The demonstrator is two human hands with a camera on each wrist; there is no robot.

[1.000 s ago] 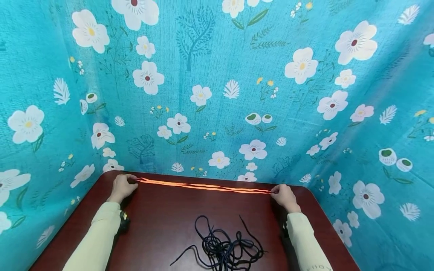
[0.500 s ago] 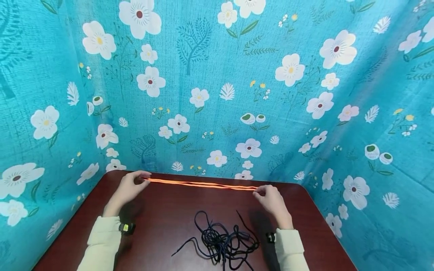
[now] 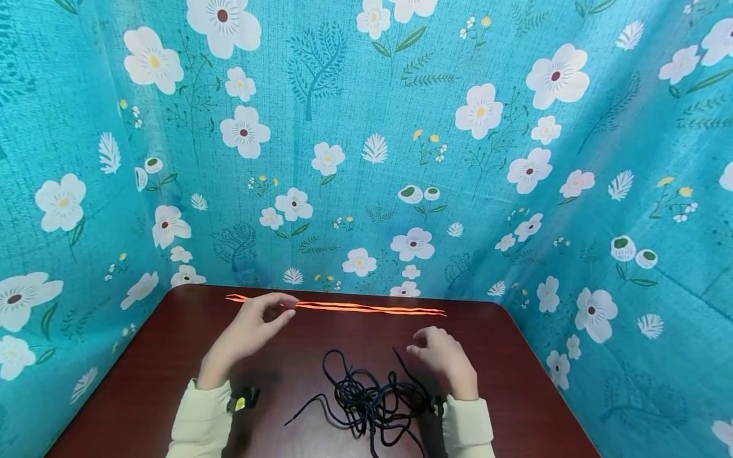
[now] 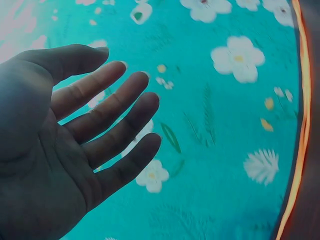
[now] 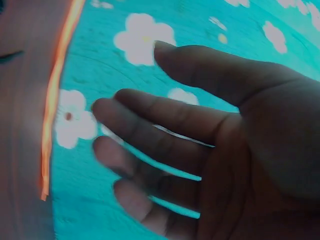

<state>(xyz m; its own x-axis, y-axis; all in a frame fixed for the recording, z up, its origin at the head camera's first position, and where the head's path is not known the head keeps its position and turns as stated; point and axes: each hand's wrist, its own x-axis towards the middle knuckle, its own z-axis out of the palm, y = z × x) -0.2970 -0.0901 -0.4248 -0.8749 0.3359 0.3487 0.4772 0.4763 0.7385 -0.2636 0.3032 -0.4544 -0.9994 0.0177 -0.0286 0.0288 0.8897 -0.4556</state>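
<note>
An orange cord, doubled into two strands, lies stretched along the far edge of the table. My left hand hovers in front of its left part and overlaps it in the head view; the left wrist view shows the fingers spread, holding nothing. Nearer to me, my right hand is in the air just right of a tangled dark cord, its fingers loosely bent around nothing. One thin end of that dark cord points up toward the right fingertips. In the right wrist view the orange cord runs well apart from the fingers.
The dark red-brown table has rounded far corners. A turquoise flowered curtain rises right behind its far edge and along both sides. Black straps with small devices sit at the wrists.
Both hands have let go of the orange cord's ends, leaving it on the table. The left hand has moved right, and the right hand has drawn back toward the dark cord.
</note>
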